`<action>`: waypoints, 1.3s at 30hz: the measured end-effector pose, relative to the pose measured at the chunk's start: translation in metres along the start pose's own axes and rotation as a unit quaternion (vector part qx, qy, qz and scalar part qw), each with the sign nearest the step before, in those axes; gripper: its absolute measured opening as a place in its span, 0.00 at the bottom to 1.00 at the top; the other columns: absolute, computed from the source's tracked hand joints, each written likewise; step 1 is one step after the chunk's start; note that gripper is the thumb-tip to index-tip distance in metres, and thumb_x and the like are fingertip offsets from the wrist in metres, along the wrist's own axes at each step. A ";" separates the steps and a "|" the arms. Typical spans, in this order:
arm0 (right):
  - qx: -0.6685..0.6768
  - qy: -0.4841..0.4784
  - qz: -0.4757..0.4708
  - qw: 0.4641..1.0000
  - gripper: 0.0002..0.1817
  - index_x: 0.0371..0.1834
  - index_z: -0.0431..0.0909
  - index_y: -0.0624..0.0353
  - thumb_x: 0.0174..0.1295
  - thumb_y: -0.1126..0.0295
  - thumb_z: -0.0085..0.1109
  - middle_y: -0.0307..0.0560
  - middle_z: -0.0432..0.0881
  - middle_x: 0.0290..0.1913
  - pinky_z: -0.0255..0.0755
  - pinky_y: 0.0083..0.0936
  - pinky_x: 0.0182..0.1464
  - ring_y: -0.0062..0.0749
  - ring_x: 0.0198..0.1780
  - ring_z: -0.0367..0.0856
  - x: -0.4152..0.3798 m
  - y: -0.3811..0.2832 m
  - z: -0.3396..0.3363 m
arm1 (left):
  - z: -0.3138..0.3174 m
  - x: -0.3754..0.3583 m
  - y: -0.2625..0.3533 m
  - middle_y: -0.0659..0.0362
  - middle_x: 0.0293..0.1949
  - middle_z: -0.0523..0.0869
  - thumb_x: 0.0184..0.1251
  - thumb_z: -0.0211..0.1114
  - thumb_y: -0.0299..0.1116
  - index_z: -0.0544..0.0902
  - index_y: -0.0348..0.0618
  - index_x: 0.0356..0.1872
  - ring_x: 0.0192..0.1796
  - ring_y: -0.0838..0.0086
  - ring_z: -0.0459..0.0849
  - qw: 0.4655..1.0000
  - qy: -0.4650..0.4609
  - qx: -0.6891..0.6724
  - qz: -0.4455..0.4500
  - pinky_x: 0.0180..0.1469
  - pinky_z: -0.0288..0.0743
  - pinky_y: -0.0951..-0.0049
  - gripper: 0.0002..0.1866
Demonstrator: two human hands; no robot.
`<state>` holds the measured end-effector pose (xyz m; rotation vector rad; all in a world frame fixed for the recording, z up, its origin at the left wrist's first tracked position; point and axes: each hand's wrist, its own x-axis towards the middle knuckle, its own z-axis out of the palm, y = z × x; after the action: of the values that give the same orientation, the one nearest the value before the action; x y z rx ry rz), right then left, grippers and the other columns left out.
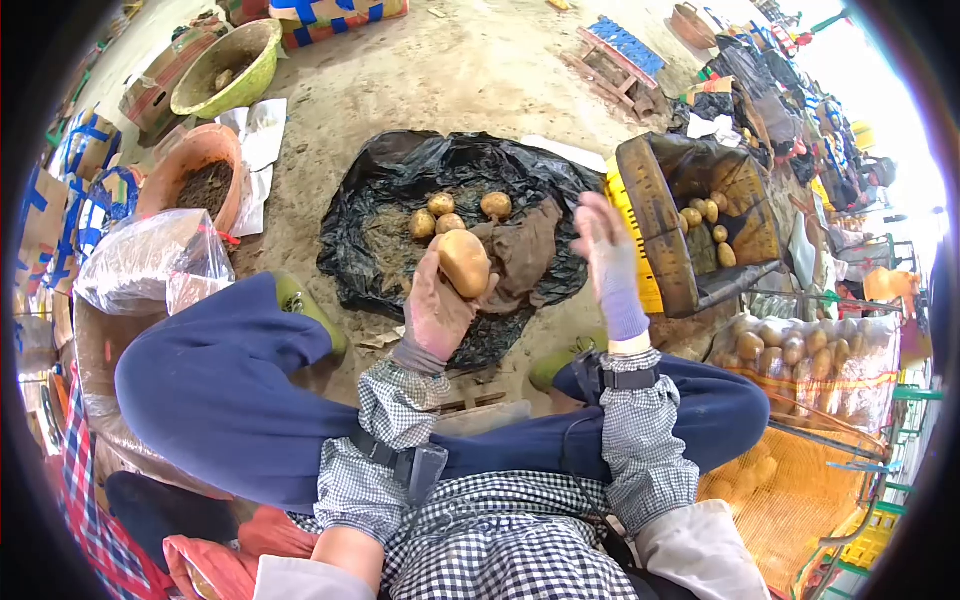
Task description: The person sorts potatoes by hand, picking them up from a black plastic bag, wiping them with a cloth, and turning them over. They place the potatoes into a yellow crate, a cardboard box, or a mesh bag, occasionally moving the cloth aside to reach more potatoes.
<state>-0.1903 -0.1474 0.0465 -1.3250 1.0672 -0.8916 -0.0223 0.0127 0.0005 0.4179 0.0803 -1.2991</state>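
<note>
My left hand (pixel 442 308) is wrapped round a large potato (pixel 464 264), held over a black plastic sheet (pixel 370 180). My right hand (pixel 604 245), in a pale purple glove, is raised between the sheet and a lined crate; its fingers are extended and slightly blurred, with nothing in them. Several smaller potatoes (pixel 440 205) lie on the sheet beyond my left hand, one of them (pixel 495 206) apart to the right. A brown cloth (pixel 525 245) is bunched beside the held potato.
At right, the dark-lined crate (pixel 670 225) holds several potatoes. A clear bag of potatoes (pixel 800 355) and an orange mesh sack (pixel 800 470) lie nearer. On the left stand a soil-filled pink basin (pixel 235 180) and a green basin (pixel 262 68). A blue-topped stool (pixel 628 50) stands farther back.
</note>
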 end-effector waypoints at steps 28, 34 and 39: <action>0.183 -0.241 0.265 0.916 0.32 0.69 0.69 0.59 0.72 0.47 0.54 0.47 0.77 0.62 0.75 0.28 0.59 0.36 0.60 0.78 -0.023 0.022 0.041 | -0.009 0.009 -0.020 0.55 0.52 0.80 0.74 0.55 0.55 0.69 0.47 0.63 0.51 0.61 0.82 0.988 0.122 0.088 -0.033 0.54 0.81 0.58 0.27; -0.014 -0.111 0.202 0.973 0.23 0.62 0.76 0.60 0.73 0.56 0.55 0.48 0.82 0.57 0.76 0.25 0.54 0.27 0.55 0.81 0.003 0.092 0.033 | -0.061 0.019 -0.032 0.54 0.43 0.82 0.68 0.59 0.60 0.74 0.47 0.51 0.46 0.57 0.85 0.959 0.279 -0.003 -0.043 0.48 0.83 0.53 0.27; -0.330 -0.155 -0.103 0.926 0.18 0.60 0.77 0.58 0.68 0.69 0.57 0.51 0.79 0.62 0.71 0.36 0.64 0.43 0.63 0.77 0.044 0.114 0.072 | -0.083 0.026 -0.042 0.52 0.39 0.84 0.69 0.56 0.63 0.76 0.45 0.47 0.41 0.57 0.86 0.959 0.280 -0.009 -0.043 0.43 0.84 0.54 0.28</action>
<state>-0.1178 -0.1596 -0.0751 -2.0938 1.0222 -0.4444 -0.0398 0.0085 -0.0939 0.7653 0.5905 -1.2306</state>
